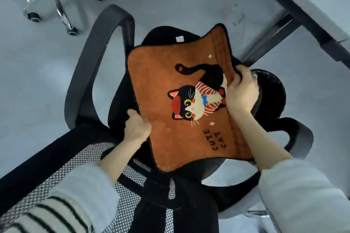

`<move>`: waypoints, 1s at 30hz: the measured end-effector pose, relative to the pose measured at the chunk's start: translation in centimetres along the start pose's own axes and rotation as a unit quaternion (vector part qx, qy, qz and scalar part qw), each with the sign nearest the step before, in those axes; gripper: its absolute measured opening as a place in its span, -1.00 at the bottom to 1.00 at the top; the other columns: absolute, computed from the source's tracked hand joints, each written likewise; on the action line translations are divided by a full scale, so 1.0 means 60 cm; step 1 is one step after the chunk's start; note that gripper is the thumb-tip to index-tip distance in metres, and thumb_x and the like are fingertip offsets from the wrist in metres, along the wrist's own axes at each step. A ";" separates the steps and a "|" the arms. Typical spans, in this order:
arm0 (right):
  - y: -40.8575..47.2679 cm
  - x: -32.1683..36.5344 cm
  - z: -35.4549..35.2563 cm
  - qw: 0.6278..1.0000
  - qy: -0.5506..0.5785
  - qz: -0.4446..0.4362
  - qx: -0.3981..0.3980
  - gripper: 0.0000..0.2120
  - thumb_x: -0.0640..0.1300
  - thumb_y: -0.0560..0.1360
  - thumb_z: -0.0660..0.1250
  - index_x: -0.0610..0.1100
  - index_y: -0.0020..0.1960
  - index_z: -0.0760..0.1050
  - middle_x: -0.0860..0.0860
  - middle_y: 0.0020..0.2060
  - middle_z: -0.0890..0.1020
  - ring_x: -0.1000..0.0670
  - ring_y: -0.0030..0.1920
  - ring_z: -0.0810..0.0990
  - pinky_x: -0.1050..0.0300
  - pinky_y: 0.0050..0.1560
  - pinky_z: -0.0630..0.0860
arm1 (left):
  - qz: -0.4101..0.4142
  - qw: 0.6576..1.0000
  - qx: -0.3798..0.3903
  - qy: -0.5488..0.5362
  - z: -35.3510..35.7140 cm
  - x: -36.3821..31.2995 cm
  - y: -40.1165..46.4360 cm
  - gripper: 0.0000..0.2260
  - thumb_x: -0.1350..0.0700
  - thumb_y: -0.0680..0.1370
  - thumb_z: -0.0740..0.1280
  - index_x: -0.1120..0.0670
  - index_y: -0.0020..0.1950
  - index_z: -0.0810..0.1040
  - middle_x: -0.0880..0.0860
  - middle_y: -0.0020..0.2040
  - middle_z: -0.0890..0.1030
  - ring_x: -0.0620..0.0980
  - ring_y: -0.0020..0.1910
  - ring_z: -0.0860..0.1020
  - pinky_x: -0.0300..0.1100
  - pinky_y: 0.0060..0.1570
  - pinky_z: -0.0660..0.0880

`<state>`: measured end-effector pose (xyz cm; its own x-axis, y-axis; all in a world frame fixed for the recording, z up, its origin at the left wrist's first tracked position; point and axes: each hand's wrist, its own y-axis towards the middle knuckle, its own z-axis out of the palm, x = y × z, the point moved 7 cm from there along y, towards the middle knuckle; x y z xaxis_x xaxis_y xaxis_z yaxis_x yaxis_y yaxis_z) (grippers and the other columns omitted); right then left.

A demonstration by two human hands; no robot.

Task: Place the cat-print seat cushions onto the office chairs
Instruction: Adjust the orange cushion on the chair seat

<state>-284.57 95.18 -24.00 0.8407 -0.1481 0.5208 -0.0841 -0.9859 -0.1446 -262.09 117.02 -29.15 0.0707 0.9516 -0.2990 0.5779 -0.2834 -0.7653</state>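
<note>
The orange cat-print cushion [181, 103] lay tilted over the seat of the black office chair [121, 100], its far corner lifted toward the desk [312, 5]. The left hand [137, 127] gripped the cushion's near-left edge; the right hand [241, 92] pinched its right edge, fingers curled round the black trim. Bare grey floor [170, 1] opened beyond the chair's armrest [91, 58]. "CUTE CAT" was printed below the cat. A small white tag [180, 39] showed at the far edge, unreadable.
</note>
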 end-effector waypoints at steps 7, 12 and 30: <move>0.084 0.027 0.098 0.953 -0.135 -0.146 0.227 -0.43 -0.29 0.54 0.19 -0.09 0.51 0.13 -0.25 0.30 0.41 -0.28 0.27 0.43 -0.10 0.23 0.39 | -0.227 0.959 0.112 -0.125 0.094 0.093 -0.034 -0.69 0.27 0.56 0.22 0.25 0.29 0.33 0.23 0.10 0.49 0.12 -0.15 0.56 0.04 -0.11 0.59; 0.123 -0.031 0.120 0.936 -0.216 -0.138 0.240 -0.32 -0.24 0.55 0.18 -0.10 0.55 -0.10 -0.29 0.35 0.34 -0.31 0.33 0.34 -0.20 0.28 0.34 | -0.202 0.976 -0.032 -0.080 0.060 0.115 0.019 -0.49 0.20 0.53 0.28 0.25 0.41 0.14 0.26 0.32 0.37 0.23 0.18 0.47 0.03 0.05 0.50; 0.089 -0.135 0.117 0.921 -0.269 -0.100 0.264 -0.22 0.05 0.53 0.27 -0.11 0.54 -0.12 -0.19 0.47 0.21 -0.23 0.44 0.21 -0.21 0.35 0.22 | -0.110 0.991 -0.080 -0.003 0.079 0.078 0.066 -0.36 0.06 0.57 0.26 0.13 0.53 -0.03 0.33 0.42 0.02 0.41 0.26 0.34 0.09 0.19 0.41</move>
<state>-288.06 91.64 -34.91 0.9665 0.2319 0.1097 0.2531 -0.7926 -0.5547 -263.34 119.80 -36.25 -0.0754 0.9875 -0.1383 0.6998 -0.0464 -0.7128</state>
